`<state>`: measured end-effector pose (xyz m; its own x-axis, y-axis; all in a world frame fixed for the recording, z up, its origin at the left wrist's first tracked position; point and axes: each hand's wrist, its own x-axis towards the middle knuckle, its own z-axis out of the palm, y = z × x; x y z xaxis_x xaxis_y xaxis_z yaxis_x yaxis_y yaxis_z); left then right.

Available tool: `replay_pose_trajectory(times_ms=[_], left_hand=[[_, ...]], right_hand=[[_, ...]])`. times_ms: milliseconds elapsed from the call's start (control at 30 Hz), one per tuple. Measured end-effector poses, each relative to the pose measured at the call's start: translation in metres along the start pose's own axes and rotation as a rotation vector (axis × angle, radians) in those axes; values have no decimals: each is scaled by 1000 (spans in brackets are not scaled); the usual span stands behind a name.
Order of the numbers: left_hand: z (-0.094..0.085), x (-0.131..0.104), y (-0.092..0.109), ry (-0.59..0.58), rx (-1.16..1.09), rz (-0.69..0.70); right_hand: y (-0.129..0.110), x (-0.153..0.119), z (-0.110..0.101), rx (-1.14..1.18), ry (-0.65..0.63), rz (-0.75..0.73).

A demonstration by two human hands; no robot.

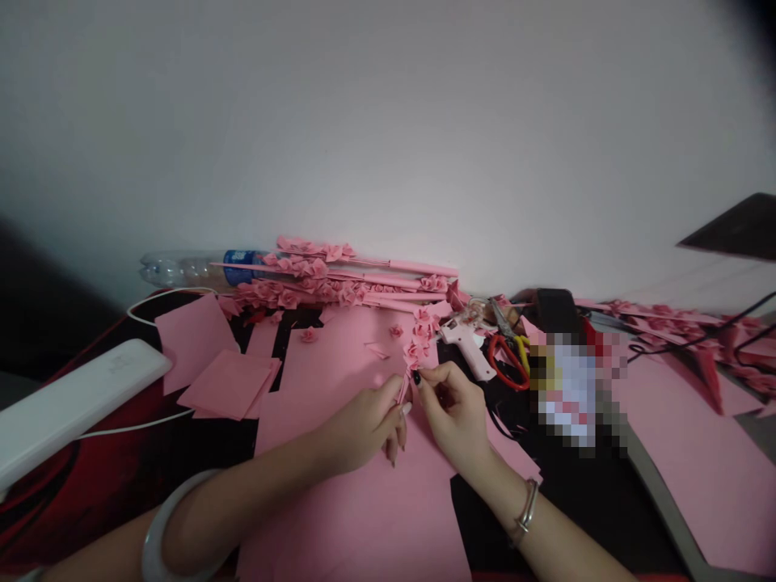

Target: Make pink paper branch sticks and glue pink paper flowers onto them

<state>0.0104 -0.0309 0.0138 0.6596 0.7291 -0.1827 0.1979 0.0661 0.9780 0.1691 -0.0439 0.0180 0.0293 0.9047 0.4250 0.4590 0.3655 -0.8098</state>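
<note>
Between my hands stands a pink paper flower stem [418, 343] with several small folded roses along its upper part. My left hand [379, 416] is closed around the lower end of this stem. Thumb and forefinger of my right hand [449, 404] pinch at the lowest rose, and whether they grip the flower itself or a small piece is hard to make out. Under both hands lie large pink paper sheets [339, 509]. Loose paper roses [396, 331] rest on the sheets just beyond the stem.
Finished flower stems [364, 279] pile along the wall beside a plastic bottle [173, 268]. A glue gun [470, 347] and red-handled scissors [509, 368] lie to the right. At left are square pink papers [227, 381] and a long white device [78, 404]. A paper cutter [660, 493] sits far right.
</note>
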Motion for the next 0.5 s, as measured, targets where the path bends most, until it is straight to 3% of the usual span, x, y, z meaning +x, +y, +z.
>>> replay_pose_trajectory(times_ms=[233,400,500], left_hand=[[2,1,-4,-9,-31,0],[-1,3,-5,18,-236,-35],[-5,3,-5,17,-358,-10]], right_hand=[[0,1,0,-9,-1,9],[4,0,-3,16,-78,-34],[9,6,-12,-76,-8,-82]])
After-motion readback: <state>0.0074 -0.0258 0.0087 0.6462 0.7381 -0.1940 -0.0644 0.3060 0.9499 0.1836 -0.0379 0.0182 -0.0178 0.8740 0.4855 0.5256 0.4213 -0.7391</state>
